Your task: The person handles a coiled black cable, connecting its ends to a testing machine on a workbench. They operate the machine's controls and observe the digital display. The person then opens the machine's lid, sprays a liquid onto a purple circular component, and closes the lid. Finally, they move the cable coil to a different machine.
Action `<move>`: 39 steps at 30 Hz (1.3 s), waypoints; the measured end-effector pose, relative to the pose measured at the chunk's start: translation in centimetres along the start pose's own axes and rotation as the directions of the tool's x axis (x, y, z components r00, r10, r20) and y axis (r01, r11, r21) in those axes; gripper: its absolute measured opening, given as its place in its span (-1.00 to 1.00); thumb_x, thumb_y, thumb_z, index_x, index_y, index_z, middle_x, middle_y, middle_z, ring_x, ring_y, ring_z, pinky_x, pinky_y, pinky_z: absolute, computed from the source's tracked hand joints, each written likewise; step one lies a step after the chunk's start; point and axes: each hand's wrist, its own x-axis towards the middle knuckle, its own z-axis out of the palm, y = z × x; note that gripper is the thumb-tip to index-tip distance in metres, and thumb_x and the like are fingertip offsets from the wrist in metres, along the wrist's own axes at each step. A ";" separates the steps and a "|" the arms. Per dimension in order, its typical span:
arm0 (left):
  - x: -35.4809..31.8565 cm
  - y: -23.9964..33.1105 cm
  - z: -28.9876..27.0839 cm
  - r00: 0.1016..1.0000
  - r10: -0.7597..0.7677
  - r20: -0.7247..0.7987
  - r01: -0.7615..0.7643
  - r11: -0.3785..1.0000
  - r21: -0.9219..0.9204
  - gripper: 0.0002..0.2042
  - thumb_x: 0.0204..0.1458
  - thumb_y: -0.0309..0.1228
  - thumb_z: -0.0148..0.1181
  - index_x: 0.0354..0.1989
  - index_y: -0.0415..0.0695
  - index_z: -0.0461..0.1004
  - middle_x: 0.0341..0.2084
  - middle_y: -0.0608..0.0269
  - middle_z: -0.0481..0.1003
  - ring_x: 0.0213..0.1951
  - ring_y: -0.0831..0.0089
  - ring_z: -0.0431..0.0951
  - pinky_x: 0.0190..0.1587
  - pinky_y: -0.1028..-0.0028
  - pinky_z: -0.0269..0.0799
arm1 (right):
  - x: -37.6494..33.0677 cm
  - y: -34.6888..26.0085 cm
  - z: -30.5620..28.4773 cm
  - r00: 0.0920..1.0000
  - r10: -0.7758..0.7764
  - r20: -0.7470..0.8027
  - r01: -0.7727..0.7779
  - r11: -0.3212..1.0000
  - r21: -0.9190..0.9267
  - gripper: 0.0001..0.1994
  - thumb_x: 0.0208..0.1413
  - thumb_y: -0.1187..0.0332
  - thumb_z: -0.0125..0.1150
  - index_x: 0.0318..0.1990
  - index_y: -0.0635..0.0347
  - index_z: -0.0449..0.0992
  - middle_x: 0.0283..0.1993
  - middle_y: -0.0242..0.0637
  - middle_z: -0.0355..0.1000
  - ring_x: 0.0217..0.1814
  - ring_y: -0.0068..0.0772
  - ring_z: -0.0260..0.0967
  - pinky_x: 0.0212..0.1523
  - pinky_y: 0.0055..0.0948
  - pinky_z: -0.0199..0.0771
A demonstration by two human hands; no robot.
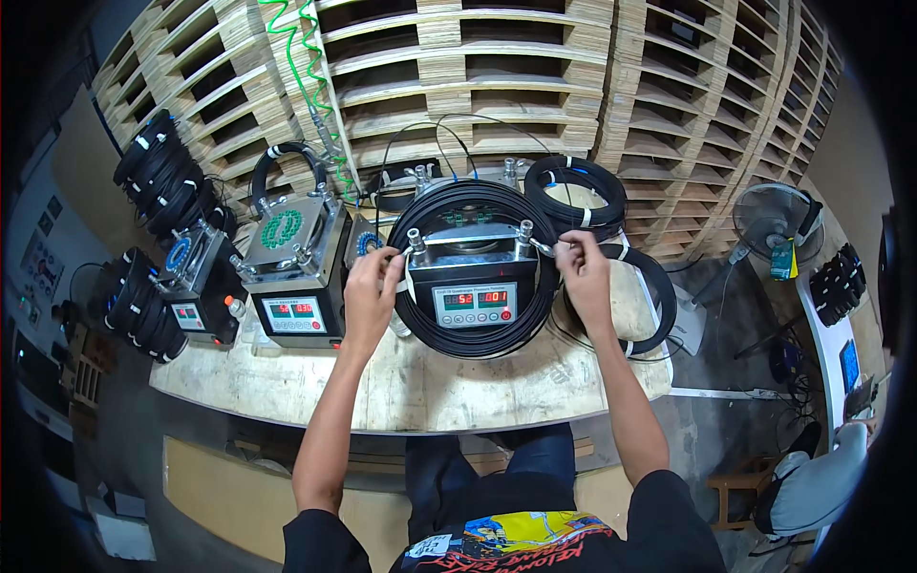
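Observation:
A large coil of thin black cable stands tilted up in front of the middle machine, and the machine's lit display panel shows through its ring. At the coil's left edge, beside a white tie, my left hand has its fingers closed. My right hand pinches at the opposite edge, where a whitish strip shows. Both hands seem to grip the coil, though exactly what lies between the fingertips is hard to see. Thin cables with blue ends loop above the machine.
Two similar machines stand left on the wooden table. More black coils lie right, and several are stacked far left. Behind rise stacked wooden pallets, with a green air hose. Right are a fan and another person.

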 end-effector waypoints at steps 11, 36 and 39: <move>1.9 -1.1 -0.5 0.967 0.200 0.158 -0.218 0.970 0.105 -0.85 0.21 -0.41 0.26 -0.20 -0.26 0.51 -0.38 -0.02 0.58 -0.37 0.02 0.60 -0.29 0.16 0.48 | 1.0 0.8 1.1 0.989 0.042 0.145 -0.052 0.997 0.065 -0.81 0.20 0.40 0.35 -0.23 0.34 0.49 -0.44 -0.24 0.52 -0.46 -0.53 0.45 -0.40 -0.47 0.39; 20.8 -15.6 16.2 0.815 -0.576 0.057 0.538 0.718 -0.442 -0.65 0.23 -0.31 0.20 0.05 -0.34 0.57 -0.18 0.03 0.63 -0.19 0.33 0.59 -0.07 0.35 0.47 | 22.2 15.0 14.7 0.991 0.133 0.017 -0.131 0.987 -0.093 -0.74 0.26 0.37 0.05 -0.13 0.21 0.69 -0.12 0.07 0.63 -0.05 0.01 0.62 0.01 -0.16 0.55; 20.4 -17.0 15.6 0.811 -0.569 0.137 0.559 0.686 -0.466 -0.69 0.28 -0.30 0.17 -0.19 -0.36 0.67 -0.37 0.14 0.66 -0.36 0.43 0.58 -0.26 0.41 0.44 | 21.9 13.4 14.9 0.978 0.208 0.014 -0.208 0.978 0.030 -0.75 0.26 0.44 0.07 -0.05 0.18 0.67 -0.23 -0.02 0.64 -0.17 -0.12 0.63 -0.10 -0.22 0.55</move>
